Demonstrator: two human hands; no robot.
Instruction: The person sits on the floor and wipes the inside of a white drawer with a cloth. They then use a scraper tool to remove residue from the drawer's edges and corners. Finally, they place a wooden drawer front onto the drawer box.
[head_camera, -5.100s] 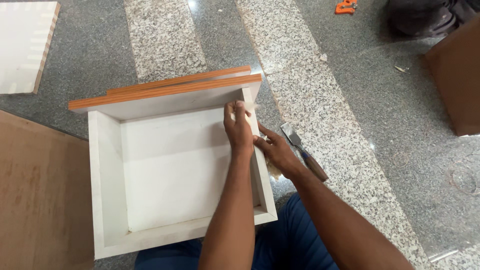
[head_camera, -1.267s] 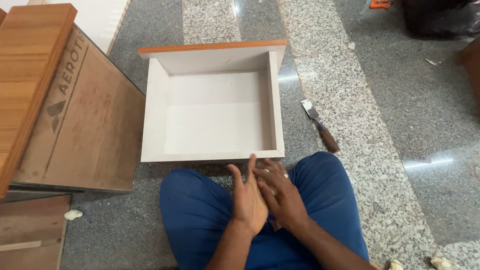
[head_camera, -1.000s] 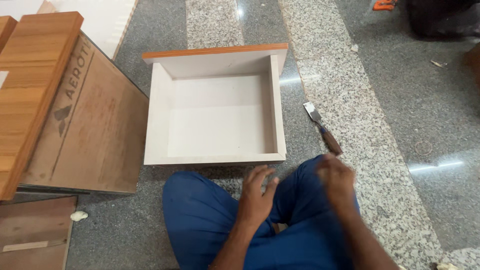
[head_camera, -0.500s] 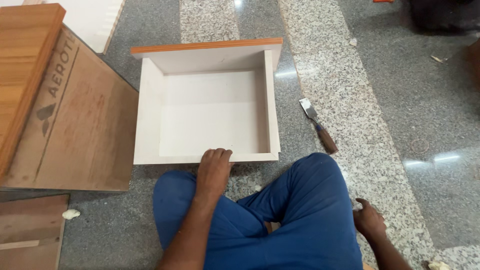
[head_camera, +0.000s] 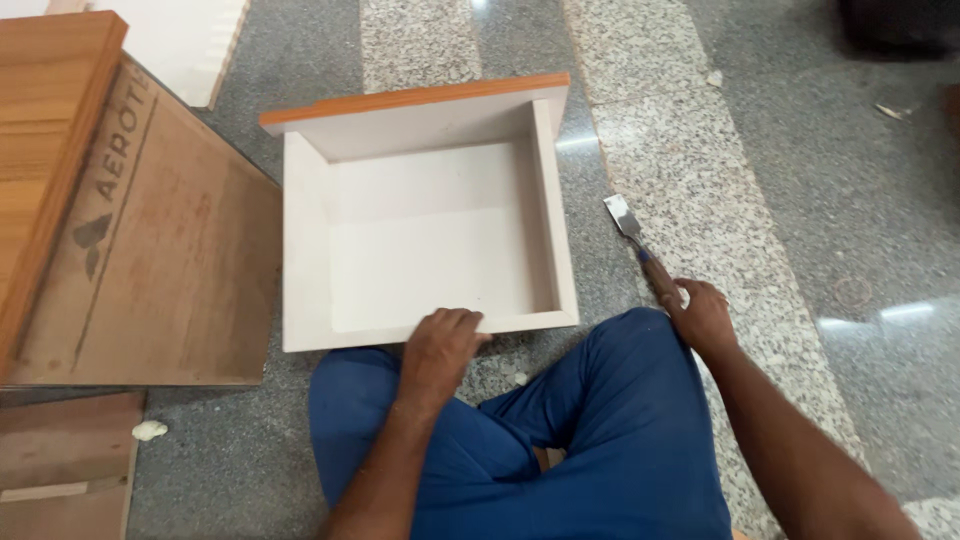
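Granite floor (head_camera: 800, 160) runs under everything, grey with paler speckled strips. Going left to right, I see one brown board (head_camera: 170, 260) lying flat, then one white drawer (head_camera: 430, 230) with an orange front edge, open side up. My left hand (head_camera: 440, 345) rests on its near wall, fingers curled loosely over the rim, gripping nothing else. Just right of the drawer lies one chisel (head_camera: 632, 235), blade pointing away. My right hand (head_camera: 700, 315) covers its handle; whether the fingers have closed round it I cannot tell.
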